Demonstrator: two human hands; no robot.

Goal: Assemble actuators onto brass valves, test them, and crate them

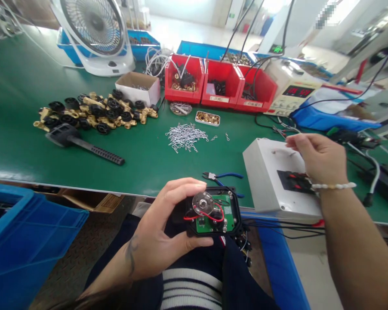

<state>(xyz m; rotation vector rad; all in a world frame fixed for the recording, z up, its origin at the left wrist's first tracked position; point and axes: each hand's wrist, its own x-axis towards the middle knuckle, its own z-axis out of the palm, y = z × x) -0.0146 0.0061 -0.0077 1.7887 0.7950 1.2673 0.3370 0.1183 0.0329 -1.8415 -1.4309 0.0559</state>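
My left hand (161, 228) is closed around a black plastic housing (235, 206), held over my lap at the table's front edge. Inside it show a green circuit board (228, 221), a round metal-rimmed disc (203, 203) and a red wire (223, 211). My right hand (323, 157) is above the white box (261, 172), its fingers pinched together; what they hold, if anything, is too small to make out. A black panel with red parts (292, 180) is set in the box's top, partly behind my wrist. Blue-handled cutters (226, 175) lie just beyond the housing.
Silver clips (186, 137) lie heaped mid-table, with brass-and-black fittings (97, 112) and a black long-handled part (84, 144) to the left. Behind stand red bins (221, 101), a carton (145, 94), a fan (110, 64) and a power supply (294, 90). Blue crates (52, 232) flank my legs.
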